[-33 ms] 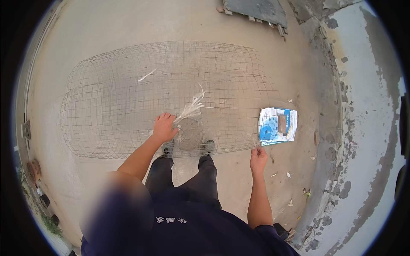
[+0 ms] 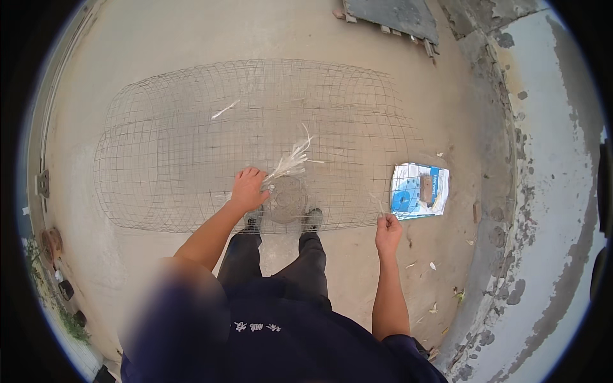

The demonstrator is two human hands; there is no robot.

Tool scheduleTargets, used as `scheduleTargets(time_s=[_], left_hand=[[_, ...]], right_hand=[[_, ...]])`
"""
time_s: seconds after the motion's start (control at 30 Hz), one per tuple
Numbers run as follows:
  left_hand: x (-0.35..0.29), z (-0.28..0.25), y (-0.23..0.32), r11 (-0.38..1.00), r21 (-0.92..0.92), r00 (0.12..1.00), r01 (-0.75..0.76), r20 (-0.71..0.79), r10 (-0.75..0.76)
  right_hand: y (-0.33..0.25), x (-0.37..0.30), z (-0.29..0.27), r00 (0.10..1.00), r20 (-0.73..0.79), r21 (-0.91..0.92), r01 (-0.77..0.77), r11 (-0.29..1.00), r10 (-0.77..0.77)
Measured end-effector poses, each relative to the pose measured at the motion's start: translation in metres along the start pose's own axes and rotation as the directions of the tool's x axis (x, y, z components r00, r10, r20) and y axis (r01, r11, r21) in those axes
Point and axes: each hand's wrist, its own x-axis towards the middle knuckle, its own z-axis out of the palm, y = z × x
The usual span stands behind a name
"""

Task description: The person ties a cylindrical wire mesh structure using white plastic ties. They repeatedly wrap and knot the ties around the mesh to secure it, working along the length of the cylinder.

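- Nearest to the camera, the person's dark blue shirt (image 2: 281,345) fills the lower edge, with small light characters printed on the chest; dark trousers and two dark shoes (image 2: 284,220) stand on the concrete ground (image 2: 159,45).
- Right hand (image 2: 388,233) is lifted at the person's right side, fingers closed in a pinch on a thin pale strip (image 2: 378,204) that stands up from it.
- Left hand (image 2: 248,189) reaches forward, fingers curled down on the near edge of the wire mesh (image 2: 191,140); a bundle of pale strips (image 2: 290,163) fans out just beside its fingertips. If the hand grips the bundle or only the wire, one cannot tell.
- Between the shoes, a round grey disc (image 2: 287,198) lies at the mesh edge.
- Beyond the right hand, a flat rectangular package (image 2: 408,188), white and blue, lies on the ground just beside the right end of the mesh, and a small brown block (image 2: 426,189) rests on it.
- Further out, the mesh lies wide as a curved grid sheet, with one loose pale strip (image 2: 225,109) on top of it.
- At the far edge, a grey flat panel (image 2: 396,16) lies on the ground, and a rough pale wall (image 2: 549,159) runs along the right.
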Motion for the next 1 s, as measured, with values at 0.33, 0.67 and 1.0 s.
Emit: scheduleTargets(time_s=[0.33,0.67,1.0], left_hand=[[-0.074,0.033,0.034,0.994,0.076,0.997,0.078,0.018,-0.08],[-0.031,-0.014,0.052,0.984,-0.106,0.988,0.145,-0.043,-0.15],[0.133,0.013,0.023,0.991,-0.12,0.997,0.064,-0.041,-0.07]], right_hand=[[-0.095,0.102,0.131,0.862,0.301,-0.146,0.463,0.874,-0.407],[-0.052,0.093,0.178,0.818,0.494,-0.372,0.505,0.778,-0.294],[-0.042,0.066,0.175,0.842,0.405,-0.308,0.492,0.814,-0.355]])
